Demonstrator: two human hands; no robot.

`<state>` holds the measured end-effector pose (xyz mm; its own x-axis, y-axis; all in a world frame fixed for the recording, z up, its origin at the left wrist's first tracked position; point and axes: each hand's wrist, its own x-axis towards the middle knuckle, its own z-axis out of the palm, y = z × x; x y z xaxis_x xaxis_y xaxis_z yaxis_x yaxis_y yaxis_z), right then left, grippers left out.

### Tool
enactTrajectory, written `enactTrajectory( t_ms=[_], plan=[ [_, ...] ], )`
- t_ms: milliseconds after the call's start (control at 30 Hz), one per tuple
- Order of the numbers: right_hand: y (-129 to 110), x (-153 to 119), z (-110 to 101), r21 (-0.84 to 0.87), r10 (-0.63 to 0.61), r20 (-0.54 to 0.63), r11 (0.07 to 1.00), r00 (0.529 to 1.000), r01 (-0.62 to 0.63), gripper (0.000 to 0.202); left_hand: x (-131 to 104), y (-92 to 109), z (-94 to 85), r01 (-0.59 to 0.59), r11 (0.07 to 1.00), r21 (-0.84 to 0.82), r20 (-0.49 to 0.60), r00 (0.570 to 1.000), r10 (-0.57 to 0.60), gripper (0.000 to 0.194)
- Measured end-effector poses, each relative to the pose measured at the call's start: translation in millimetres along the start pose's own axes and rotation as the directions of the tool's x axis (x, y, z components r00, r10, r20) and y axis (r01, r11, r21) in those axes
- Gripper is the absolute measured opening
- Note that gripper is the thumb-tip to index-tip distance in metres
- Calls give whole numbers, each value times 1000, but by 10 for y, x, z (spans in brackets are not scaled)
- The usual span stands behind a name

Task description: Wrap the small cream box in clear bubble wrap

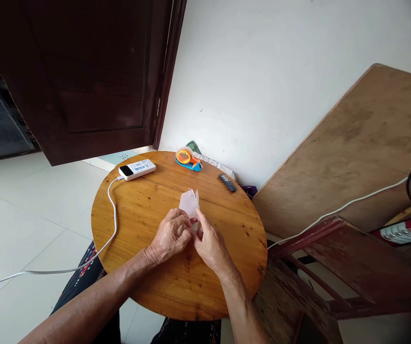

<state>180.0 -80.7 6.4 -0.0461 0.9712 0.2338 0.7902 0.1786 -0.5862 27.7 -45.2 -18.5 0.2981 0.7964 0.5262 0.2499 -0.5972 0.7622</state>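
Note:
A small piece of bubble wrap (pixel 189 202) lies over the middle of the round wooden table (pixel 137 200), its near end between my hands. My left hand (pixel 172 233) has its fingers curled and pinched on the wrap's left near side. From the right, my right hand (pixel 210 243) grips the near right edge, thumb and fingers closed on it. The wrap's far end sticks up with a ragged edge. Whether anything is inside the wrap, I cannot tell; the fingers hide its near part.
A tape dispenser (pixel 188 159) stands at the table's far edge, with a dark blurred object (pixel 227 183) to its right. At the left lies a white power bank (pixel 137 169) with a white cable (pixel 115 210) running off the table. A wooden chair (pixel 334 258) stands at the right.

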Motion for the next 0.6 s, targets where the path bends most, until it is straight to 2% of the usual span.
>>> enactTrajectory(
  t_ms=[67,133,267,367,467,533,600],
  plan=[
    [-17,-14,8,-82,-22,-12,996,1000,21,66,21,-26,47,40,996,78,-8,999,-40,9],
    [-3,-32,-5,-89,-29,-5,996,1000,29,69,40,-55,87,75,987,141,4,997,-76,5],
    [123,-27,-115,117,-32,64,993,997,24,61,59,-80,125,73,982,177,30,996,-79,6],
    [252,85,-244,193,-8,-48,981,999,18,42,60,-78,139,61,979,197,26,997,-67,7],
    [320,301,-330,70,-91,-128,992,988,100,34,60,-85,157,64,976,208,13,998,-68,7],
    [316,468,-329,-52,-204,-75,978,976,201,40,60,-95,164,63,979,194,23,997,-68,8],
    [292,618,-285,-186,-266,22,946,964,266,48,59,-106,164,61,983,172,40,997,-69,8]
  ],
)
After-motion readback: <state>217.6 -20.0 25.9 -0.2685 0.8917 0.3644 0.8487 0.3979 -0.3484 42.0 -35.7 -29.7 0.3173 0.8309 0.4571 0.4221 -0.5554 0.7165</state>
